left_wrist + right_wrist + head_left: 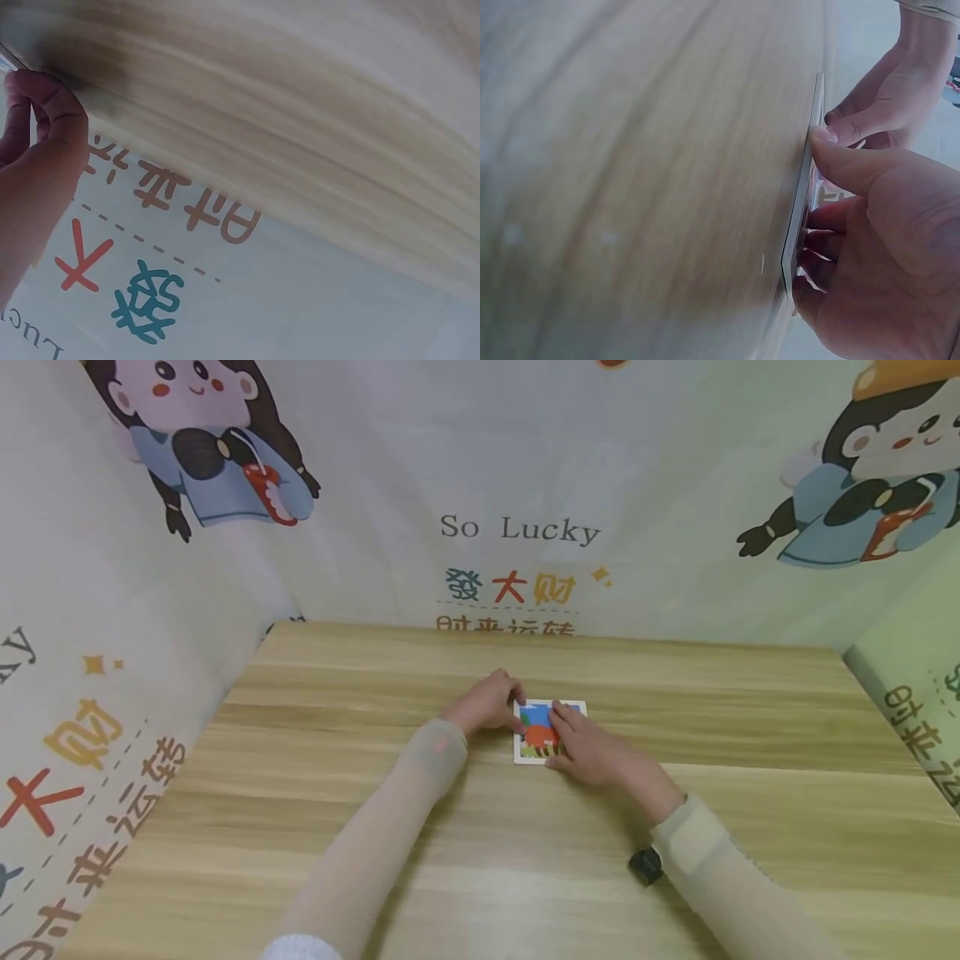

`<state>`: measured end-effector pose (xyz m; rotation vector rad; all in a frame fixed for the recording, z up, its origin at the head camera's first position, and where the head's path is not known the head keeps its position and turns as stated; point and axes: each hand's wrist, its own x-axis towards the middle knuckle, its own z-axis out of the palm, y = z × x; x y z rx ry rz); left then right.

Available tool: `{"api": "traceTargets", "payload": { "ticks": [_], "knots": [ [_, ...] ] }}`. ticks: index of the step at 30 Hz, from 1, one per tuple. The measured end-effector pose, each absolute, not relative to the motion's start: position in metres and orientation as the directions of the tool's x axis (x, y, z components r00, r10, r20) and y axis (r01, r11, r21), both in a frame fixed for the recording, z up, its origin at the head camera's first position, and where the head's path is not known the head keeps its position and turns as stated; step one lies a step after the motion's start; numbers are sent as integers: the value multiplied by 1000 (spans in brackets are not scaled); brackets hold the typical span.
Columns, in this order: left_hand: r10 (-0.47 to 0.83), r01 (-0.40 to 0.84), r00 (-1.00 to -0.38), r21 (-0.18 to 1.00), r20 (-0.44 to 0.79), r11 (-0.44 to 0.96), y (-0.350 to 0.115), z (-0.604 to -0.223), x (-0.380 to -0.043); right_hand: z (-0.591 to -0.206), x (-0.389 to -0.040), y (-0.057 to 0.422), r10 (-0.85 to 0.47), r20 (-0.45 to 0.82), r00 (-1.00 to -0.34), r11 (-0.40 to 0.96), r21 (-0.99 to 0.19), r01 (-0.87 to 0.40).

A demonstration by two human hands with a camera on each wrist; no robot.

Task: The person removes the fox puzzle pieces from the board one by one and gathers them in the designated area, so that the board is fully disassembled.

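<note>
A thin square picture board [538,737] with a white border lies on the table, printed in blue, orange and green. My left hand [487,703] is at its left side, with finger and thumb pinching its edge near the far left corner. In the left wrist view, the fingertips of the left hand [49,124] come together at a sliver of the board. My right hand [592,747] rests over the right half, its fingers laid on the picture and its thumb at the near edge. Seen from the right wrist, the board [801,206] is nearly edge-on; the right hand covers part of the picture.
The wooden table [337,693] extends around both forearms. A printed cloth [375,485] with cartoon figures and lettering hangs behind and along the sides. A small black device [647,866] sits at the right wrist.
</note>
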<state>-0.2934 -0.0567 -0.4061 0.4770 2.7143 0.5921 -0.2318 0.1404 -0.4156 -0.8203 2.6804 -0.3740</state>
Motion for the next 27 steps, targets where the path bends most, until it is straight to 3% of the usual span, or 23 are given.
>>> {"api": "traceTargets", "payload": {
  "ticks": [16, 27],
  "knots": [
    [394, 178, -857, 528, -331, 830, -58, -409, -300, -417, -230, 140, -578, -198, -792, 798, -338, -499],
    [400, 187, -869, 552, -293, 812, -58, -410, -291, -419, -230, 142, -602, -182, -778, 781, -339, -525]
  ]
}}
